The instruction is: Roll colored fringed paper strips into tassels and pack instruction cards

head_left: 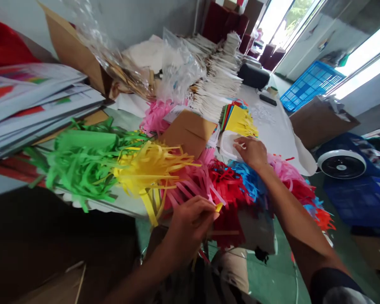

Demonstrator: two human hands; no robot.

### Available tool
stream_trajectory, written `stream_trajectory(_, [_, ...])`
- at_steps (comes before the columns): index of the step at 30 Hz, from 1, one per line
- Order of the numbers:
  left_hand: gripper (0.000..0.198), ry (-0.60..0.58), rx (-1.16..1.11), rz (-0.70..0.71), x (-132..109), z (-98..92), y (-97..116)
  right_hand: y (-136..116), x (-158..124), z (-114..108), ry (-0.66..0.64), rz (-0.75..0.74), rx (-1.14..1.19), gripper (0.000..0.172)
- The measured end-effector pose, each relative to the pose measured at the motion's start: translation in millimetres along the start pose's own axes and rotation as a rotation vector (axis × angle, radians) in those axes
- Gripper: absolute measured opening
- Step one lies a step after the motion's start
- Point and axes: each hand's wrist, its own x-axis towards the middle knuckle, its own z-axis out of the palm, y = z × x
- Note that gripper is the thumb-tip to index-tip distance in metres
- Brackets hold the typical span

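My left hand (191, 221) is closed in a pinch on a small yellow paper piece (219, 207), in front of the pink fringed paper (196, 181). My right hand (251, 151) reaches over a shallow white dish (228, 143), its fingers bent at the dish's right side; whether they hold anything is too small to tell. Yellow fringed paper (148, 166) lies left of the pink, with green fringed paper (82, 162) farther left. Red fringed paper (229, 183) and blue fringed paper (245, 175) lie between my hands. A brown envelope (188, 133) rests behind them.
Stacks of white corded bundles (217, 80) and clear plastic bags (180, 67) fill the table's back. Printed sheets (34, 105) are piled at left. A stack of coloured fringed paper (239, 120) stands behind the dish. A fan (341, 164) and a blue crate (315, 84) are at right.
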Motion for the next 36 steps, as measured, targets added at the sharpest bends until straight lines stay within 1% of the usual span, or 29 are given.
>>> stream_trajectory(2, [0.008,0.005,-0.018,-0.059,0,-0.1,-1,0,9,10,-0.042,0.012,-0.027,0.028])
stream_trajectory(5, [0.002,0.014,-0.093,-0.205,0,-0.4,0,-4,12,20,-0.068,0.052,-0.065,0.026])
stream_trajectory(8, [0.013,0.043,-0.214,-0.288,0,-0.6,4,-5,11,23,-0.05,0.084,-0.059,0.025])
stream_trajectory(10, [0.017,0.052,-0.281,-0.32,-1,-0.5,8,-3,10,22,-0.032,0.084,-0.021,0.023])
stream_trajectory(12, [0.017,0.047,-0.318,-0.343,-2,-0.1,12,-1,9,19,-0.004,0.068,0.045,0.021])
stream_trajectory(14, [0.018,0.047,-0.346,-0.346,-4,0.6,17,-1,6,12,0.045,0.044,0.137,0.021])
stream_trajectory(16, [0.021,0.071,-0.4,-0.348,-6,1.8,20,-4,-3,3,0.095,0.02,0.247,0.024])
stream_trajectory(18, [0.024,0.112,-0.472,-0.36,-9,3.8,23,-12,-24,-9,0.119,-0.011,0.363,0.027])
stream_trajectory(19, [0.026,0.132,-0.508,-0.363,-10,5.3,24,-17,-40,-15,0.117,-0.034,0.464,0.027])
stream_trajectory(20, [0.027,0.143,-0.537,-0.365,-11,7.3,26,-22,-59,-21,0.104,-0.058,0.575,0.026])
stream_trajectory(21, [0.027,0.143,-0.556,-0.361,-13,9.7,27,-28,-80,-26,0.082,-0.088,0.761,0.025])
stream_trajectory(22, [0.027,0.141,-0.562,-0.351,-16,12.7,29,-33,-103,-30,0.044,-0.106,0.943,0.024])
stream_trajectory(23, [0.026,0.135,-0.552,-0.334,-19,16.1,31,-38,-126,-34,0.0,-0.114,1.066,0.022])
stream_trajectory(25, [0.023,0.131,-0.491,-0.286,-28,23.6,36,-46,-170,-41,-0.059,-0.11,1.192,0.018])
stream_trajectory(27, [0.022,0.123,-0.4,-0.235,-39,31.2,39,-49,-204,-46,-0.068,-0.106,1.206,0.017])
stream_trajectory(29, [0.02,0.106,-0.324,-0.196,-49,38.1,41,-49,-229,-51,-0.038,-0.108,1.171,0.017])
stream_trajectory(32, [0.015,0.088,-0.234,-0.138,-63,46.4,43,-45,-252,-59,0.025,-0.131,1.096,0.016])
stream_trajectory(36, [0.014,0.093,-0.084,-0.06,-72,54.8,50,-38,-272,-67,0.078,-0.163,1.021,0.015])
